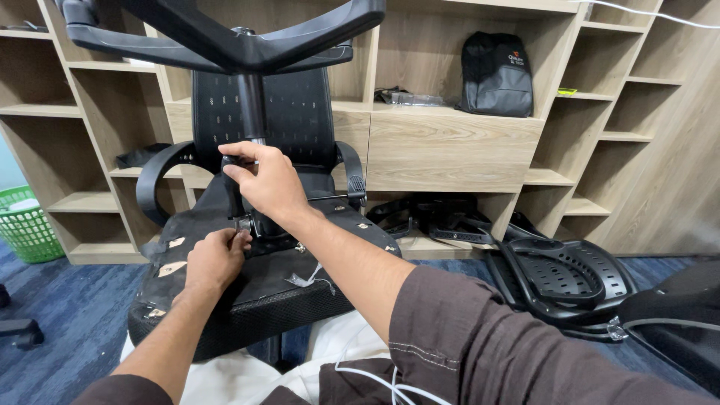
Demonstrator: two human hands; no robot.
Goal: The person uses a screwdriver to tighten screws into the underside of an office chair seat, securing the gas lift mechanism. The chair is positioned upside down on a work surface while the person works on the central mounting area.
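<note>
Centrally placed: upturned office chair, seat underside facing up, backrest standing against the wooden shelving, star base uppermost at top of frame. Central column running near vertical from star base down to the mechanism at the seat underside; long axis upright, slightly tilted.

Right hand: closed around a black lever or handle just beside the column's lower end, fingers curled over its top, thumb towards the column. Left hand: directly below the right, fingertips pinched at a small metal fitting where the lever meets the seat plate; whether gripped or merely touched, not clear. Both hands at the mechanism, left lower and nearer the seat, right higher and nearer the column. Fitting lying up and slightly right of the left hand, down and left of the right.

Seat underside: torn black fabric with pale patches and staples. Armrests curving out either side of the backrest.

Containers: green plastic basket at far left on the blue carpet, holding something pale, kind not discernible. Shelving compartments: black backpack upright in an upper bay; dark chair parts in the bottom bay. On the floor at right: separate black perforated chair shell, well apart from both hands.
</note>
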